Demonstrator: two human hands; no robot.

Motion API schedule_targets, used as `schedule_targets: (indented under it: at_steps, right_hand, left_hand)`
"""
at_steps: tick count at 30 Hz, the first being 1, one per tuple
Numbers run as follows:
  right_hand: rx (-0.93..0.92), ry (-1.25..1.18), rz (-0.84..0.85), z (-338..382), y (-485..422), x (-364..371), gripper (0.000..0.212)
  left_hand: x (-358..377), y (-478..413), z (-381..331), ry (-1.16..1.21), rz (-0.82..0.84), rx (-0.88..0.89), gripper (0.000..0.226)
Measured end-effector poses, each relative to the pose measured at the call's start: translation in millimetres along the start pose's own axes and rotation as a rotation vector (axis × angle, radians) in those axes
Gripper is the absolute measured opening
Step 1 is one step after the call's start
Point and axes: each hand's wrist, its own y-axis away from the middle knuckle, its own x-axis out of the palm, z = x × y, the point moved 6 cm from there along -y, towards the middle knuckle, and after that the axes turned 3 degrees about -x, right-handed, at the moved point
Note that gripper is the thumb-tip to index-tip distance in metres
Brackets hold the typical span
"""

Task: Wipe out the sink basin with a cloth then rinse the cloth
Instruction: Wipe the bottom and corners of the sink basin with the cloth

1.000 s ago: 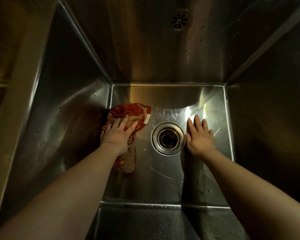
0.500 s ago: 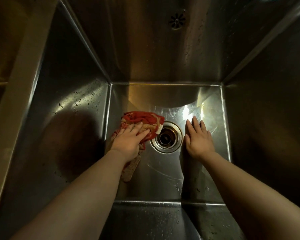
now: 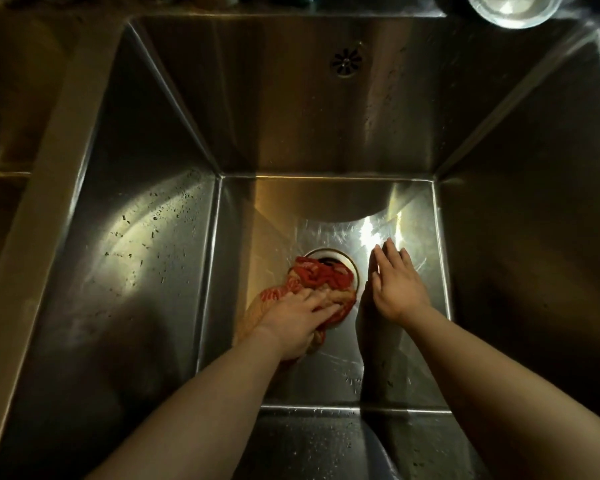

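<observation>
A deep stainless steel sink basin (image 3: 146,244) fills the view. A red and tan patterned cloth (image 3: 312,278) lies bunched on the basin floor, covering most of the round drain (image 3: 326,252). My left hand (image 3: 296,318) presses down on the cloth with its fingers spread flat toward the right. My right hand (image 3: 395,285) rests flat on the basin floor just right of the drain, fingers straight and together, holding nothing.
An overflow grille (image 3: 347,64) sits high on the back wall. A round metal object (image 3: 513,8) stands on the rim at the top right. Water droplets dot the left wall and the near floor. A second basin edge (image 3: 0,174) shows at far left.
My left hand has pushed the cloth rightward from the left side of the floor onto the drain. My right hand stayed beside the drain.
</observation>
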Motion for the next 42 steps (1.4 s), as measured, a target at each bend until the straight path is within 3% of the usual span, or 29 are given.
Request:
schedule_targets:
  at_steps: [8, 16, 21, 25, 30, 34, 37, 42]
  right_hand:
    - [0.024, 0.010, 0.003, -10.3, 3.9, -3.1, 0.055]
    - [0.028, -0.043, -0.020, -14.8, 1.3, -10.1, 0.057]
    - [0.032, 0.002, -0.019, -28.5, 5.1, -18.5, 0.057]
    - [-0.017, -0.032, -0.031, -18.3, 6.0, -20.7, 0.057]
    - [-0.194, -0.145, -0.145, 37.6, 5.9, -19.9, 0.057]
    - [-0.243, 0.010, 0.022, 69.0, 7.2, 18.0, 0.081]
    - [-0.273, 0.139, 0.152, 74.4, 5.5, 40.2, 0.099]
    - [-0.293, 0.281, 0.217, 73.8, 4.8, 47.1, 0.093]
  left_hand:
    - [-4.0, -8.5, -7.9, 0.035, -0.003, 0.044, 0.069]
    - [-35.9, -39.6, -29.9, 0.266, -0.271, -0.088, 0.069]
    - [-16.5, -49.3, -24.3, 0.129, -0.032, -0.020, 0.075]
    - [-19.6, -37.0, -2.9, 0.061, -0.149, 0.034, 0.066]
    - [-15.2, -13.0, 30.9, 0.056, -0.247, -0.104, 0.063]
    - [-8.7, -2.0, 50.7, 0.124, -0.238, -0.265, 0.064]
    - [-3.0, 4.1, 57.6, 0.106, -0.216, -0.279, 0.061]
    - [2.3, 12.4, 67.7, 0.112, -0.187, -0.334, 0.060]
